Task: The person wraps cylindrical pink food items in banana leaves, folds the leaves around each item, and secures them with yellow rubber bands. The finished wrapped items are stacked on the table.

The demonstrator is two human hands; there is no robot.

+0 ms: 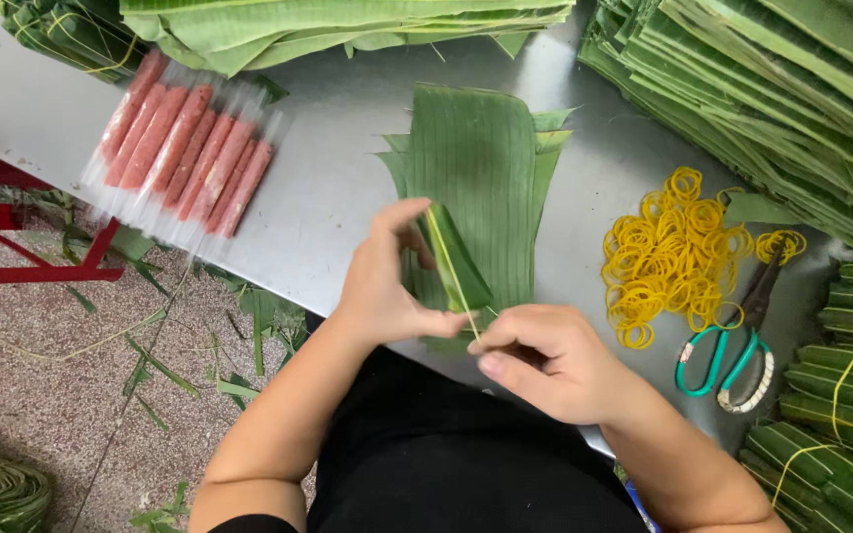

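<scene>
My left hand (387, 281) grips a slim roll wrapped in green banana leaf (454, 259), tilted, with its far end pointing away from me. My right hand (545, 357) pinches the near end of that roll, where a thin yellow rubber band runs along it. Both hands hover over a stack of flat banana leaves (481, 168) lying on the steel table (338, 178).
A row of pink sausage sticks in clear plastic (185, 148) lies at the left. A heap of yellow rubber bands (673, 252) and green-handled scissors (733, 345) sit at the right. Tied leaf bundles (841, 415) fill the right edge; leaf stacks (348, 25) line the back.
</scene>
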